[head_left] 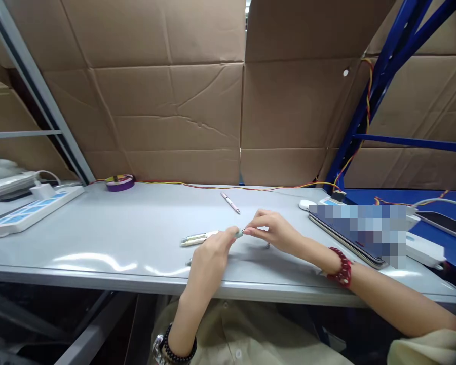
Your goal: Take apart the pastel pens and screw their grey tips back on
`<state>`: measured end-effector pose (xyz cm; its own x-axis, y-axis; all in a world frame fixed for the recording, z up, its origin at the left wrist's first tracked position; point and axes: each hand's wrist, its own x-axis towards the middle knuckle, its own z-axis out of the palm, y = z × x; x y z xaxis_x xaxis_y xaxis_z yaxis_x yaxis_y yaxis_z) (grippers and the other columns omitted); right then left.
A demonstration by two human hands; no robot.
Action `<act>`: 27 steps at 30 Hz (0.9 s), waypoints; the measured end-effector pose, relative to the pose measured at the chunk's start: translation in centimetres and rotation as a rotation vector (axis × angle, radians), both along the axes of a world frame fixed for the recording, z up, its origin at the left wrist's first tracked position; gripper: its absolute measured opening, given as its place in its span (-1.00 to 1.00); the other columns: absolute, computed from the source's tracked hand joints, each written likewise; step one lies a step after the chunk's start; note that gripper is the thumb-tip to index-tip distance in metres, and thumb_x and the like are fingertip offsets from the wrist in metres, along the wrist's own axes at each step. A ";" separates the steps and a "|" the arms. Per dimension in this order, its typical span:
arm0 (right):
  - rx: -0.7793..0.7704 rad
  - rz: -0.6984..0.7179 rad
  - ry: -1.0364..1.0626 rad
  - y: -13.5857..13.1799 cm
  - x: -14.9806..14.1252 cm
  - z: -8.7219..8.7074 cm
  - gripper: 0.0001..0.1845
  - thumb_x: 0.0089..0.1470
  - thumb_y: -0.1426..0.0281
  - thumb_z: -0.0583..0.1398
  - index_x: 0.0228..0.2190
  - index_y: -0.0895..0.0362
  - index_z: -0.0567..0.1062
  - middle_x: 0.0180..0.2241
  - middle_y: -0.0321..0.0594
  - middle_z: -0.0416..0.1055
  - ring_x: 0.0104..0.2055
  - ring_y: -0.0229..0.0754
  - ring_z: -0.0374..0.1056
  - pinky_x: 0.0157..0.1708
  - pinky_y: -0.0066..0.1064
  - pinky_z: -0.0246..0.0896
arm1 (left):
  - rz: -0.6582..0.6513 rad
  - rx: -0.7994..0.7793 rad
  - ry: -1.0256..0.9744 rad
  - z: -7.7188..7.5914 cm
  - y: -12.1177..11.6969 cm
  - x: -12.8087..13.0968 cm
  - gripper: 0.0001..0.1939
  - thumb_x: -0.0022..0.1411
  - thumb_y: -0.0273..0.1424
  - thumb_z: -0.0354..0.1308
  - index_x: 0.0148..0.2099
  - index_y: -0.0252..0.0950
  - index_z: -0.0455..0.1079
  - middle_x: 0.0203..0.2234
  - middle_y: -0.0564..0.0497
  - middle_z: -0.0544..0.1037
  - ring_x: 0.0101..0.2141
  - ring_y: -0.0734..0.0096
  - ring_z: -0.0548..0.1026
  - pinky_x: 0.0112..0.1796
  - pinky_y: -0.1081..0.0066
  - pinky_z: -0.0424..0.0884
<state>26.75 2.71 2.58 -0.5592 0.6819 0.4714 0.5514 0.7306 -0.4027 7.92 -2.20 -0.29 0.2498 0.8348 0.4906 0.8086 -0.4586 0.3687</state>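
Observation:
My left hand (210, 256) is closed round a pale green pen barrel (239, 233), of which only the end shows past the thumb. At that end, my right hand (274, 230) pinches a thin dark tip (243, 230) between thumb and fingertips; whether it sits inside the barrel I cannot tell. Pale pens (196, 239) lie on the table left of my left hand, partly behind it. Farther back, a pinkish-white pen (230, 203) rests alone. A small metallic piece (268, 246) lies under my right hand, too small to name.
The grey-white table (137, 218) backs onto cardboard panels (167, 111). A purple tape roll (120, 183) stands at the back left, and a power strip (34, 210) on the left. A dark tablet-like device (349, 238) lies near my right forearm. Red and yellow wires (213, 187) run along the rear edge.

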 end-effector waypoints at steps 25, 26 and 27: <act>-0.188 0.152 -0.009 0.7 1.4 1.6 -0.70 0.15 0.21 0.07 -0.40 0.15 0.47 -0.41 -0.22 0.46 -0.36 -0.24 0.34 -0.32 -0.41 0.20 | -0.026 -0.061 -0.011 0.5 -0.2 -0.6 -0.52 0.25 -0.60 -0.21 0.02 -0.03 0.34 -0.45 0.09 0.43 -0.36 0.41 0.39 -0.36 0.46 0.30; -0.198 0.122 -0.004 0.9 1.6 1.8 -0.67 0.17 0.21 0.03 -0.43 0.16 0.44 -0.43 -0.24 0.44 -0.38 -0.25 0.32 -0.35 -0.42 0.19 | -0.017 -0.038 0.002 0.4 -0.2 -0.7 -0.52 0.25 -0.60 -0.20 0.02 -0.03 0.34 -0.44 0.08 0.44 -0.36 0.39 0.38 -0.35 0.45 0.30; -0.200 0.083 -0.006 1.1 1.8 1.9 -0.65 0.19 0.21 0.00 -0.47 0.16 0.40 -0.47 -0.26 0.40 -0.43 -0.27 0.29 -0.40 -0.44 0.15 | -0.006 -0.016 0.019 0.2 -0.1 -0.7 -0.51 0.24 -0.61 -0.19 0.03 -0.03 0.34 -0.42 0.07 0.44 -0.35 0.37 0.37 -0.33 0.42 0.30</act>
<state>28.52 3.83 4.48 -0.6195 0.7131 0.3283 0.4955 0.6795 -0.5411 7.21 -2.31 -0.07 0.2636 0.8410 0.4726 0.8128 -0.4575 0.3607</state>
